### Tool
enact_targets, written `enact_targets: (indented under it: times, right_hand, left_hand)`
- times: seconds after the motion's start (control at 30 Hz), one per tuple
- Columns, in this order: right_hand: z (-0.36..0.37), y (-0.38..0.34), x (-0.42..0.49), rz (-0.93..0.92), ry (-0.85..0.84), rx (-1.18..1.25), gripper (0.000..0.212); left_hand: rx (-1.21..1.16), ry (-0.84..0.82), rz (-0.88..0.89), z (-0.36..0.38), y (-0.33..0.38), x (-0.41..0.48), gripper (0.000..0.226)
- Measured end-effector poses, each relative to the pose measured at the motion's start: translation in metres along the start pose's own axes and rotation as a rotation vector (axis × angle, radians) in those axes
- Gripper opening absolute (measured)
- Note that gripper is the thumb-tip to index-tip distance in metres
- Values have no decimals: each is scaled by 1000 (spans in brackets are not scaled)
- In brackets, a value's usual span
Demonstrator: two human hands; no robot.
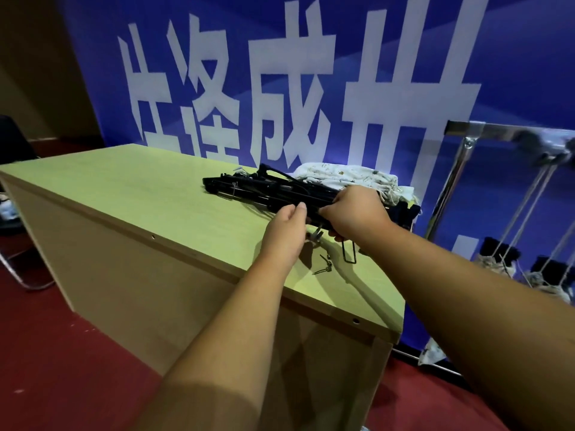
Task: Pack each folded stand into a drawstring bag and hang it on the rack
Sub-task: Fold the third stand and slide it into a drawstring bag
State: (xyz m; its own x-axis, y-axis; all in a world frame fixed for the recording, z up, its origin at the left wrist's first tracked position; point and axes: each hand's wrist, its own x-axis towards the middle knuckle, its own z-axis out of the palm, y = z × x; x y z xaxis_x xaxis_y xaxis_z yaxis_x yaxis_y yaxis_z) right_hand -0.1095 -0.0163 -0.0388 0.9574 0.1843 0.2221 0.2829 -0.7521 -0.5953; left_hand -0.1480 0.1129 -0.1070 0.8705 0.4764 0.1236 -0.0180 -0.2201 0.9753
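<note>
Folded stands [264, 189], black and bundled together, lie in a heap on the far right part of a pale wooden table [124, 194]. Your right hand [354, 213] curls its fingers round the near end of one bundle, gripping it. Your left hand [286, 234] sits just beside it, fingers curled with thumb and fingertips against the same bundle; you cannot tell whether they pinch it. A thin wire loop [348, 253] hangs below the right hand. Printed white drawstring bags [339, 177] lie piled behind the stands, touching them. To the right stands a metal rack [466, 135] with filled bags [494, 262] hanging from it by cords. A blue banner [280, 73] fills the background.
</note>
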Motion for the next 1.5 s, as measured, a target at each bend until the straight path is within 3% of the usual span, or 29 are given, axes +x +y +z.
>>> enact_targets:
  times: [0.2,0.37,0.53,0.63,0.8,1.13,1.3,1.5]
  right_hand:
    - [-15,-14,-26,35,-34,102,19]
    - [-27,-27,-46,236,-181,535,13]
    - [-27,-29,-53,283,-231,686,9]
    - [-27,-28,-53,272,-216,702,15]
    - [-38,-29,-59,256,-227,872,17]
    - [-73,-15,-68,142,-309,785,25]
    - [-112,-8,-77,150,-353,791,19]
    - [-159,2,-83,70,-252,837,36]
  left_hand:
    - [-297,-58,-56,-17,5,3,36]
    - [-544,-61,-146,-27,17,-1,54]
    - [-704,-57,-149,-33,36,2,59]
    - [-713,-74,-129,-40,50,4,64]
    - [-738,-95,-88,-42,78,3,41]
    - [-740,-129,21,-37,132,-22,64]
    - [-678,-238,90,-21,151,-57,60]
    - [-534,-438,112,6,148,-117,67]
